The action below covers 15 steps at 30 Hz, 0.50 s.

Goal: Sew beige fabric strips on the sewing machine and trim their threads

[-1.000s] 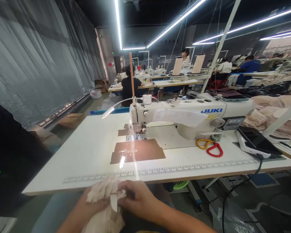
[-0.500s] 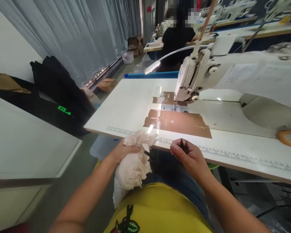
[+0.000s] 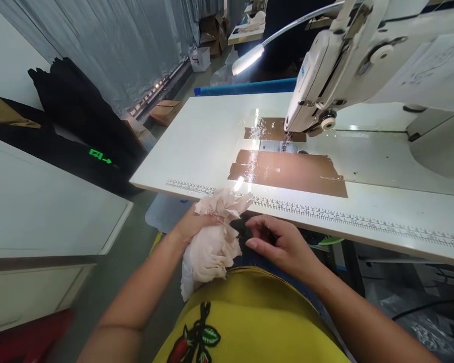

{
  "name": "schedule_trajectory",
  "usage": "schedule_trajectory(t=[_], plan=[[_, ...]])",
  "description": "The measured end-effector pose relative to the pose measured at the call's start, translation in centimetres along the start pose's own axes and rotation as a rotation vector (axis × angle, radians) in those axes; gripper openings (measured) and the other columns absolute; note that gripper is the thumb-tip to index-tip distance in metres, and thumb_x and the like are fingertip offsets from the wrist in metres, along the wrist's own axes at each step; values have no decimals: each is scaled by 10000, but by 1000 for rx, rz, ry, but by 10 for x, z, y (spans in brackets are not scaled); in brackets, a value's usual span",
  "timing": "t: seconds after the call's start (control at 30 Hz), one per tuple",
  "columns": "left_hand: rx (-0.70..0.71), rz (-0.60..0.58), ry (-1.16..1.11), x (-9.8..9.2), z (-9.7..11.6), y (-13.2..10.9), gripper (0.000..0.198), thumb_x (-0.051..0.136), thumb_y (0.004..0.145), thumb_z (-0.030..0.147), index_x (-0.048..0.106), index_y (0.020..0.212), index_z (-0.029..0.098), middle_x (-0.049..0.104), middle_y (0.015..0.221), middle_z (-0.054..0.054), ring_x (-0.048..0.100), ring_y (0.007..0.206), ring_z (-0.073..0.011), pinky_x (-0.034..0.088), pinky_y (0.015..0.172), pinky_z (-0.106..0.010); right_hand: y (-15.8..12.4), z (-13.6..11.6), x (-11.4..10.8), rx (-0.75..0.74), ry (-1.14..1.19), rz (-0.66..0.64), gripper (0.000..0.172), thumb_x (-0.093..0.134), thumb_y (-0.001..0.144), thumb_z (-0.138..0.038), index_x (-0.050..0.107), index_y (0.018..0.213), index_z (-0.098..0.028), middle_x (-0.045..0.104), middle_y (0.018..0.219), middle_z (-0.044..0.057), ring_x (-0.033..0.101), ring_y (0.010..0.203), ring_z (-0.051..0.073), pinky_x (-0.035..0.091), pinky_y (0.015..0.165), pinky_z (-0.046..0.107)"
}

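Note:
A bundle of cream, ruffled fabric pieces (image 3: pixel 214 247) is gripped in my left hand (image 3: pixel 194 227), just in front of the table's near edge. The upper end of the bundle spreads over that edge, and its lower part hangs by my yellow top. My right hand (image 3: pixel 278 242) is to the right of the bundle, apart from it, with fingers curled around dark thread snips that are mostly hidden. Thumb and forefinger point toward the fabric. Beyond both hands is the white sewing machine (image 3: pixel 314 85), its needle area over the metal plate.
The white sewing table (image 3: pixel 196 136) has a printed ruler along its front edge and brown tape (image 3: pixel 287 171) near the needle. A lit lamp (image 3: pixel 248 59) hangs above. Dark cloth (image 3: pixel 79 111) and a white cabinet (image 3: pixel 49 201) stand left. A person sits at another table beyond.
My right hand has moved left toward the fabric and turned, so the dark blades that stuck up before no longer show clearly. The left hand keeps its hold. The view has tilted downward.

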<state>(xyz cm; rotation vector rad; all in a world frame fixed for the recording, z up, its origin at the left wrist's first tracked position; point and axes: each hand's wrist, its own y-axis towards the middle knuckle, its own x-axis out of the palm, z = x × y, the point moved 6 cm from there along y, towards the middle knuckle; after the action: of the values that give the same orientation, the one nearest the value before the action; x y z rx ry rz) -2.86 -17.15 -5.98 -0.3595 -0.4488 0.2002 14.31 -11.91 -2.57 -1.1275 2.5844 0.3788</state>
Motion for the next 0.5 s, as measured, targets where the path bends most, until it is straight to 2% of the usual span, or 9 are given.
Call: schedule_trajectory(t=[0.07, 0.13, 0.2, 0.3, 0.4, 0.43, 0.5], plan=[[-4, 21, -4, -2, -4, -1, 367, 815, 572, 154, 697, 916, 104, 723, 860, -86, 678, 744, -226, 530, 784, -374, -1, 7, 9, 22, -8, -105, 199, 599, 829, -349, 619, 924, -175, 606, 734, 9, 540, 648, 137, 427, 595, 245], [-2, 27, -2, -2, -6, 0, 377, 817, 568, 148, 698, 924, 105, 723, 850, -82, 679, 748, -222, 530, 789, -367, -2, 9, 10, 31, 27, -121, 184, 550, 866, -333, 612, 799, -173, 596, 705, 10, 524, 649, 134, 416, 611, 252], [0, 29, 6, -1, -6, 0, 378, 825, 558, 150, 700, 912, 104, 724, 867, -85, 681, 787, -234, 526, 811, -370, -5, 10, 2, 63, 141, -67, 230, 546, 874, -348, 588, 727, -175, 553, 650, -1, 478, 600, 120, 390, 566, 245], [-13, 43, 37, -2, -6, 0, 385, 838, 545, 170, 704, 899, 102, 725, 889, -98, 678, 862, -276, 522, 827, -389, -15, 13, -21, 116, 358, 60, 199, 609, 836, -356, 592, 727, -190, 507, 616, -11, 425, 536, 107, 345, 490, 238], [-36, 50, 47, -5, -6, -1, 425, 842, 540, 180, 702, 934, 109, 727, 891, -104, 675, 888, -305, 523, 822, -414, -25, 14, -45, 34, 484, 126, 180, 646, 801, -367, 606, 727, -207, 504, 591, -8, 408, 492, 110, 324, 452, 248], [-38, 51, 41, -6, -6, -1, 435, 841, 543, 181, 699, 949, 114, 728, 896, -102, 675, 890, -307, 523, 823, -418, -27, 15, -47, 15, 468, 78, 200, 637, 804, -384, 610, 720, -205, 504, 579, -5, 406, 483, 113, 321, 449, 253], [-36, 50, 23, -8, -8, -2, 450, 833, 559, 183, 693, 983, 125, 727, 901, -97, 678, 877, -301, 524, 819, -420, -30, 21, -41, 59, 316, -130, 263, 609, 821, -418, 610, 685, -193, 501, 566, -1, 409, 489, 116, 318, 457, 256]])
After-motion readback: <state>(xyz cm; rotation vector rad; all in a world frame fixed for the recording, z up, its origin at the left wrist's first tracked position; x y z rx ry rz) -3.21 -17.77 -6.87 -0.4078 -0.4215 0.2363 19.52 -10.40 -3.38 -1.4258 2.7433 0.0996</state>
